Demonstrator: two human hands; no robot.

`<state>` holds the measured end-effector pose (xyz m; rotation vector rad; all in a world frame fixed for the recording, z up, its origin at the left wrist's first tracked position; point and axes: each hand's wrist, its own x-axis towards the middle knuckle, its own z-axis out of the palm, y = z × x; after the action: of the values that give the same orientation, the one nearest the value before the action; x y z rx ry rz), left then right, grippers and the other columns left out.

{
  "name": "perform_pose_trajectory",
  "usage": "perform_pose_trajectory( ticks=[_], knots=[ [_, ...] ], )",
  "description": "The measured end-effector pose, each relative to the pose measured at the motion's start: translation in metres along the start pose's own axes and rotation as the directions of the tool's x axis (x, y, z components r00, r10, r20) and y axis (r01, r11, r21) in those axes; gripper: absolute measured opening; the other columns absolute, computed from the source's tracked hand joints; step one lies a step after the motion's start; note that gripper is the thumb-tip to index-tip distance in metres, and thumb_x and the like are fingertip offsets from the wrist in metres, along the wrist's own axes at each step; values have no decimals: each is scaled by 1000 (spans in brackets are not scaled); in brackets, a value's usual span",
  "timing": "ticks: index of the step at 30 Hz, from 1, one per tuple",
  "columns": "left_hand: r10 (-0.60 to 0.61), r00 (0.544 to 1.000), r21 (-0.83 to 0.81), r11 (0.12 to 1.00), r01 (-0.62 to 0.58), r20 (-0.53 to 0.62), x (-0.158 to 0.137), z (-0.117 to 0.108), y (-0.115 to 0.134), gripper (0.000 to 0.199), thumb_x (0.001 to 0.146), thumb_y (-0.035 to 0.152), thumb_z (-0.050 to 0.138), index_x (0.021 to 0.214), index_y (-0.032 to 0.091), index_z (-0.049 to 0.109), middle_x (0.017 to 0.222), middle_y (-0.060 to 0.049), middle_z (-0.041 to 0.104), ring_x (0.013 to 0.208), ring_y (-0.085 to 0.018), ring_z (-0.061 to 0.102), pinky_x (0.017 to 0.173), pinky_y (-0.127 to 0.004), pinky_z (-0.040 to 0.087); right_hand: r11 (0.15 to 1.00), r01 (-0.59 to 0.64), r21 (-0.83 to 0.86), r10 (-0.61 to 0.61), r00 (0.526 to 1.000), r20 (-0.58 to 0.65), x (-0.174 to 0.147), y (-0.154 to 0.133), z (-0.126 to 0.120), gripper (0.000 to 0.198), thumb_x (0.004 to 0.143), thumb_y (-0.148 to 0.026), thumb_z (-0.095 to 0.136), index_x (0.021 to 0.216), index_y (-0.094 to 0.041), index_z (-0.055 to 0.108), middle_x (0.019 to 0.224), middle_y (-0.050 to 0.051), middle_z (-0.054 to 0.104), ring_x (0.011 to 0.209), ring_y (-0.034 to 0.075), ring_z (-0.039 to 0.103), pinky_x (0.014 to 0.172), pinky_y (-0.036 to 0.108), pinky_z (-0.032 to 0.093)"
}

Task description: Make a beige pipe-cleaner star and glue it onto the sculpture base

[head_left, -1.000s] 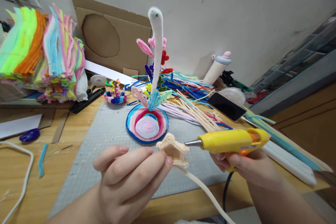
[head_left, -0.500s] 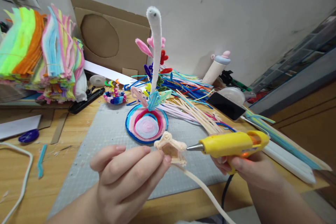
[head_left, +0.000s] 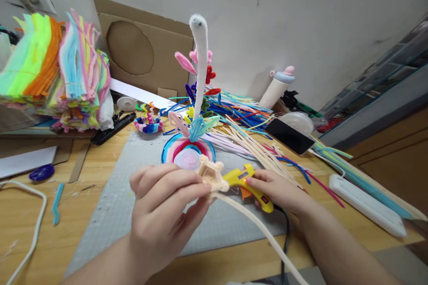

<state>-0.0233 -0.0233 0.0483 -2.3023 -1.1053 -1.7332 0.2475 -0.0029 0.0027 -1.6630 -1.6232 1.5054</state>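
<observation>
Between the thumb and fingers of my left hand (head_left: pixel 167 207) is a small beige frame piece (head_left: pixel 211 177) made of pipe cleaner, with rounded knobs at its corners. A long beige pipe cleaner (head_left: pixel 259 227) trails from it toward the lower right. My right hand (head_left: pixel 274 189) grips the yellow glue gun (head_left: pixel 256 191), low over the grey cutting mat; the piece hides the gun's nozzle. Just behind my left hand, a round coiled base (head_left: pixel 166 153) in blue, pink and red lies partly covered. A tall white fuzzy stem (head_left: pixel 201 71) with pastel wing shapes (head_left: pixel 199 129) rises behind it.
Loose pipe cleaners (head_left: pixel 247 138) lie across the back of the grey cutting mat (head_left: pixel 110 213). A phone (head_left: pixel 290 136) and a white power strip (head_left: pixel 366 205) are at right. Bundled pipe cleaners (head_left: pixel 33 58) and cardboard (head_left: pixel 170 40) stand behind. A black cord (head_left: pixel 285 236) runs from the gun.
The glue gun has moved away from the beige piece, down and left behind it, and its nozzle has turned away from me. My left hand still holds the piece, slightly higher.
</observation>
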Motion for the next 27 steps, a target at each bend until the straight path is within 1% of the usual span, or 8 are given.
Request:
perform_pose_trajectory(
  ticks=[2, 5, 7, 10, 14, 17, 23, 27],
  knots=[
    [-32, 999, -18, 999, 32, 19, 1, 2, 0, 11, 73, 15, 71, 76, 25, 67, 74, 1, 70, 75, -18, 61, 71, -37, 41, 943, 5, -332, -87, 969, -233, 0, 1, 1, 43, 82, -53, 54, 62, -15, 60, 52, -1, 53, 46, 10, 45, 41, 20, 28],
    [-54, 998, -33, 998, 56, 39, 2, 4, 0, 9, 74, 15, 70, 75, 24, 67, 74, 0, 69, 76, -18, 61, 72, -38, 40, 802, 45, -595, -358, 834, -419, -11, -13, 8, 36, 82, -45, 59, 59, -18, 57, 56, 1, 54, 53, 13, 47, 46, 23, 31],
    [-67, 997, -50, 996, 70, 50, 0, 4, 0, 10, 74, 14, 70, 76, 23, 67, 76, 0, 69, 77, -19, 60, 73, -38, 40, 765, 307, -566, -552, 765, -331, -22, -28, 17, 13, 82, -33, 62, 85, -21, 61, 72, 1, 59, 63, 15, 53, 56, 26, 41],
    [-77, 992, -50, 995, 82, 99, -3, 5, -2, 13, 73, 12, 70, 79, 23, 66, 80, -1, 68, 81, -20, 60, 76, -39, 40, 598, 723, -346, -799, 570, -192, -32, -49, 35, 34, 78, -18, 67, 109, -27, 55, 87, 1, 61, 71, 15, 57, 65, 29, 48],
    [-136, 984, -11, 990, 138, 117, -6, 6, -5, 15, 72, 11, 70, 80, 23, 65, 83, -2, 67, 84, -22, 59, 77, -39, 40, 465, 867, -181, -874, 416, -251, -28, -72, 54, 35, 77, -9, 67, 107, -26, 60, 88, 4, 63, 75, 17, 60, 67, 31, 50],
    [-178, 978, 2, 984, 179, 109, -6, 6, -7, 13, 73, 12, 69, 79, 23, 65, 83, -2, 66, 84, -21, 59, 77, -39, 40, 479, 865, -147, -852, 418, -315, -20, -83, 60, 24, 79, -6, 63, 94, -24, 65, 81, 2, 64, 74, 16, 61, 64, 29, 50],
    [-257, 960, -42, 964, 263, 109, -5, 7, -9, 11, 73, 12, 69, 78, 20, 64, 83, -3, 65, 84, -20, 59, 77, -38, 42, 617, 787, 28, -706, 568, -423, -12, -87, 63, 17, 79, -10, 66, 87, -25, 65, 80, 0, 62, 70, 13, 59, 56, 23, 50],
    [-271, 956, -40, 960, 277, 116, -5, 8, -8, 11, 73, 13, 69, 78, 21, 64, 83, -2, 64, 84, -20, 58, 78, -38, 42, 620, 769, 155, -658, 618, -431, -9, -82, 67, 18, 77, -8, 67, 85, -25, 67, 81, 0, 63, 64, 11, 58, 50, 20, 48]
  ],
)
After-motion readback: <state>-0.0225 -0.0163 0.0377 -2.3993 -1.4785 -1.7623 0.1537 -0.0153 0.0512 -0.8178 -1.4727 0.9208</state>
